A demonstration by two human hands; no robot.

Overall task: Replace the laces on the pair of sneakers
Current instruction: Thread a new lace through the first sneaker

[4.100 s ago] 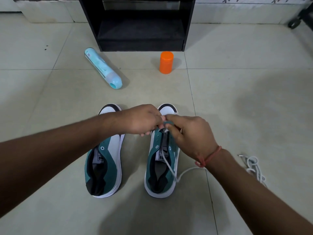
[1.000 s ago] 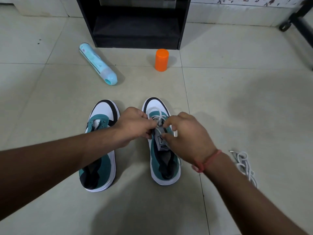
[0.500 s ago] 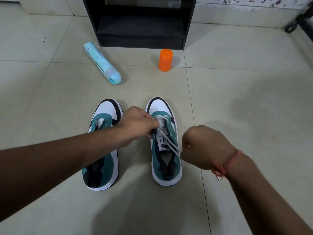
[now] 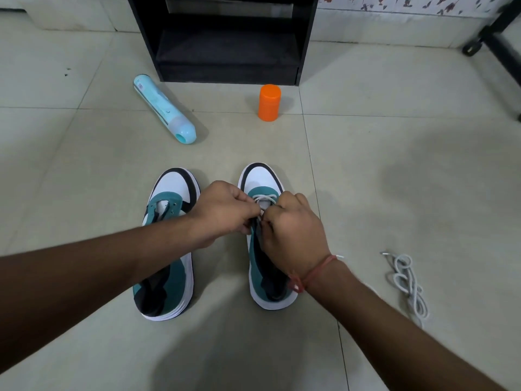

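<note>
Two teal, white and black sneakers stand side by side on the tiled floor, toes pointing away. The left sneaker (image 4: 169, 249) has bare eyelets and no lace. The right sneaker (image 4: 260, 179) carries a white lace (image 4: 264, 199) crossed through its front eyelets. My left hand (image 4: 225, 213) and my right hand (image 4: 293, 230) meet over the right sneaker's tongue, fingers curled and pinching the lace between them. A second white lace (image 4: 408, 283) lies bunched on the floor to the right.
A light blue spray can (image 4: 163, 108) lies on its side beyond the sneakers. An orange cylinder (image 4: 269, 102) stands upright near it. A black cabinet (image 4: 225, 38) is at the back, and a black frame with a caster (image 4: 470, 49) at the far right.
My right hand, which had pulled the lace out toward the right half a second ago, has come back to the right sneaker's eyelets. My left hand has stayed at the shoe.
</note>
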